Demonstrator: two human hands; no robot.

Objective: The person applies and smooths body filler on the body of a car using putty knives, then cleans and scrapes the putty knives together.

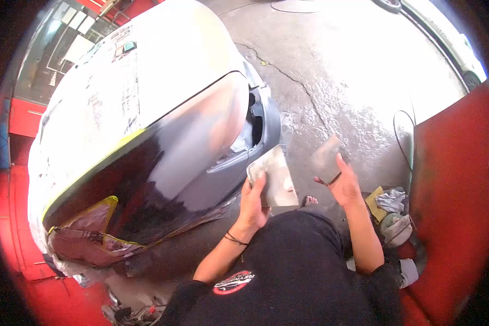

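My left hand [253,204] is closed on a pale, flat mixing board [274,174], thumb on top and fingers underneath. A small whitish dab of paste [288,186] sits near the board's right edge. To the right, my right hand [346,187] grips a thin, greyish putty spreader [326,158] between thumb and fingers, slightly blurred. Board and spreader are apart, both held above the floor in front of my body. Left of my hands stands a car [168,43], its dark side panel [182,157] showing grey, sanded-looking patches. Neither hand touches it.
Masking sheet with yellow tape [92,228] covers an opening on the car's side. Rags [394,209] lie at right beside a red panel [453,190]. A hose [407,130] hangs near it. Another vehicle [445,38] stands at upper right across the wet-looking concrete floor [304,92].
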